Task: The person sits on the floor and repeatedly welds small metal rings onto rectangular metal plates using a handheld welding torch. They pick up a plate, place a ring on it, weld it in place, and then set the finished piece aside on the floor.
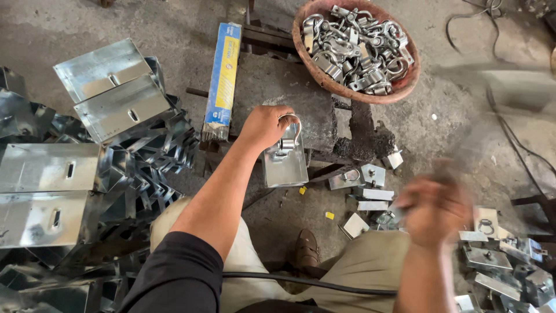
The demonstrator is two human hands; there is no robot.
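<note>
Grey gritty floor (174,23) under stacked galvanised brackets (87,145).

A round reddish basket (405,87) of grey metal clamps (353,46) is sitting at the upper centre-right of the frame. A long blue and yellow box (223,75) is lying left of centre. Folded sheet-metal boxes (87,150) are piling up along the left edge. Small finished plates (498,261) are lying scattered at the lower right.
</note>
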